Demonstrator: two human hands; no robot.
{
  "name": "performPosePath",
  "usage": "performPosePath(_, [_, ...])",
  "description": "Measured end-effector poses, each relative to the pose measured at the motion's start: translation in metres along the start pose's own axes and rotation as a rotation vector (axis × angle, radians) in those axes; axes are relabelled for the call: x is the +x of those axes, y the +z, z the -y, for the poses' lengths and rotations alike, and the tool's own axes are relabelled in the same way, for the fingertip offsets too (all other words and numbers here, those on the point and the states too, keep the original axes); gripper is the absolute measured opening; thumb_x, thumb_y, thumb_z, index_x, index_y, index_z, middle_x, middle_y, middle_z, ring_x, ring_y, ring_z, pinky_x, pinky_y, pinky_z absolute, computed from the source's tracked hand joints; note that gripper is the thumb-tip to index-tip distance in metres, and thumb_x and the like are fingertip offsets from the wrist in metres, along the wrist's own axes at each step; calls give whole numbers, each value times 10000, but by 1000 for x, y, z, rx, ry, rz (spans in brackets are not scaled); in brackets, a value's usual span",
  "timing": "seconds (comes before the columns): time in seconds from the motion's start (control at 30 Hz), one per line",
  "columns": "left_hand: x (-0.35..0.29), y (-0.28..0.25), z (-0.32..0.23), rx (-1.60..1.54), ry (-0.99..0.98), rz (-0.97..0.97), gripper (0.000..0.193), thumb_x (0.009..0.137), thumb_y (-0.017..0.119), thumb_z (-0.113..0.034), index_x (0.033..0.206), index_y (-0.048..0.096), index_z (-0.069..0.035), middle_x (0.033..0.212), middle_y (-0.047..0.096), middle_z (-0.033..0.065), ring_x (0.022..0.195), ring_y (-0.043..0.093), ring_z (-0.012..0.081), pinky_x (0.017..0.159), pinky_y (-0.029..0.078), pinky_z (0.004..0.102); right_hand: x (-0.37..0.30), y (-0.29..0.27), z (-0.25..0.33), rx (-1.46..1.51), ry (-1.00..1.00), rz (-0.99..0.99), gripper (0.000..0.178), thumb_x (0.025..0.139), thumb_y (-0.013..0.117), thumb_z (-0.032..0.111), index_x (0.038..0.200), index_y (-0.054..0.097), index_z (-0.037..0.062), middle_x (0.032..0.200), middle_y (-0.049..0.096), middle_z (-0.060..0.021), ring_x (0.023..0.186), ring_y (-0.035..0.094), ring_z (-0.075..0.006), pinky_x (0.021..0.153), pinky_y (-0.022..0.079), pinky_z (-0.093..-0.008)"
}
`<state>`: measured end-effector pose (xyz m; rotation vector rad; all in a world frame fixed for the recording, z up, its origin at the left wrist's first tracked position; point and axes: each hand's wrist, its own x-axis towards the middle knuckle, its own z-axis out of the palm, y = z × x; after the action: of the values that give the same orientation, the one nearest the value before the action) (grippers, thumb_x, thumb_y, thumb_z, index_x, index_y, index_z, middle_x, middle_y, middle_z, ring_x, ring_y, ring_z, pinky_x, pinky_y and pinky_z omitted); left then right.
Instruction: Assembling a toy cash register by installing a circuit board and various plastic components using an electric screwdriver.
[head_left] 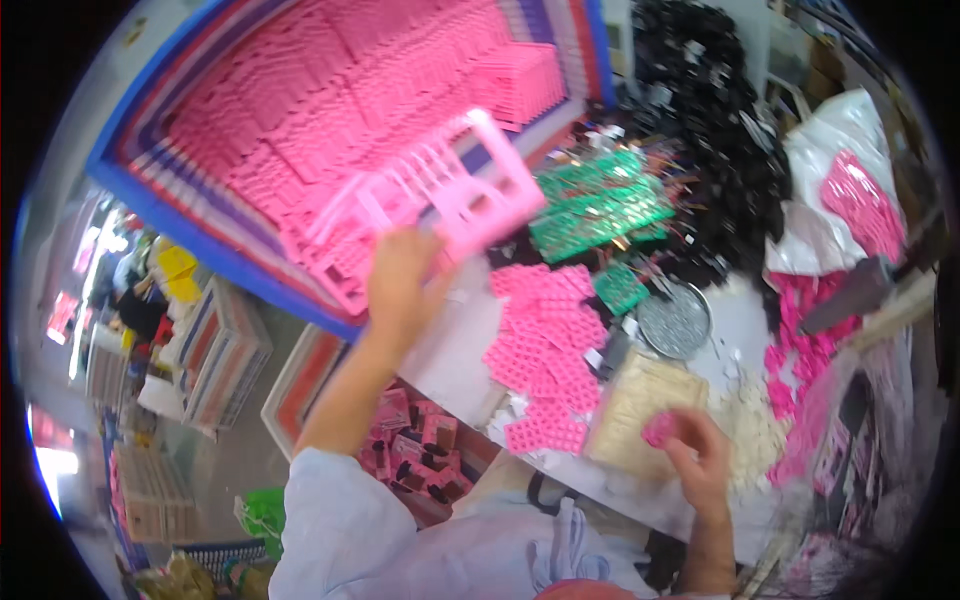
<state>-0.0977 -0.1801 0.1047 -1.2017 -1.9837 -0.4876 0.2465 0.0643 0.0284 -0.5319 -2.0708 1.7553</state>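
My left hand point(402, 285) grips the lower edge of a pink plastic housing panel point(490, 195) with rectangular cut-outs, blurred by motion. It is lifted over the near edge of a large bin point(215, 245) packed with rows of similar pink panels point(330, 100). Between the fingertips of my right hand point(703, 460) is a small pink piece point(659, 429), whose exact kind I cannot make out. That hand is above a cream-coloured block point(640, 395) on the table. Pink perforated keypad sheets point(545, 340) lie in a pile between my hands.
Green circuit boards point(600, 210) with wires are stacked behind the keypads, beside a heap of black parts point(715, 170). A round dish point(675, 322) holds small grey metal pieces. Bags with pink parts point(865, 205) stand at right. Below the table edge sits a container of pink-and-black assemblies point(425, 450).
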Motion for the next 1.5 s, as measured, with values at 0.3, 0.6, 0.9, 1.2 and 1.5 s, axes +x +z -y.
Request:
performPosePath(0.3, [-42, -8, -184, -894, 46, 234, 494, 749, 748, -14, 1214, 583, -24, 1095, 647, 141, 974, 648, 282, 849, 511, 394, -15, -11, -32, 614, 232, 130, 449, 941, 642, 121, 1358, 522, 7, 1103, 653, -83, 612, 538, -91, 525, 452, -267])
performPosePath(0.6, [-72, 35, -191, -1768, -993, 864, 582, 989, 520, -53, 1518, 280, -83, 1154, 621, 78, 930, 672, 134, 720, 572, 267, -40, -112, -12, -161, 172, 125, 381, 871, 723, 232, 1200, 666, 50, 1022, 728, -53, 775, 679, -137, 683, 548, -321])
performPosePath(0.9, [-73, 42, -208, -1745, -1059, 820, 601, 982, 531, -38, 1512, 251, -80, 1159, 579, 82, 929, 640, 130, 711, 566, 259, -115, -346, -141, -1074, 611, -880, 508, 828, 719, 377, 1124, 659, -31, 916, 712, -196, 868, 695, -339, 776, 527, -415])
performPosePath(1.2, [-76, 48, -217, -1819, -1064, 791, 649, 973, 561, -98, 1538, 243, -123, 1201, 567, 87, 890, 629, 137, 610, 526, 255, -117, -379, -168, -1256, 622, -944, 435, 785, 731, 363, 1037, 700, 10, 860, 724, -183, 813, 700, -360, 762, 541, -445])
performPosePath(1.5, [-93, 54, -195, -1920, -1342, 948, 637, 1037, 410, -521, 1538, 262, -157, 1211, 583, 63, 1001, 638, 178, 634, 515, 291, -68, -287, -1, -860, 111, -625, 202, 859, 662, 104, 1031, 720, 16, 960, 704, -126, 895, 667, -291, 820, 518, -372])
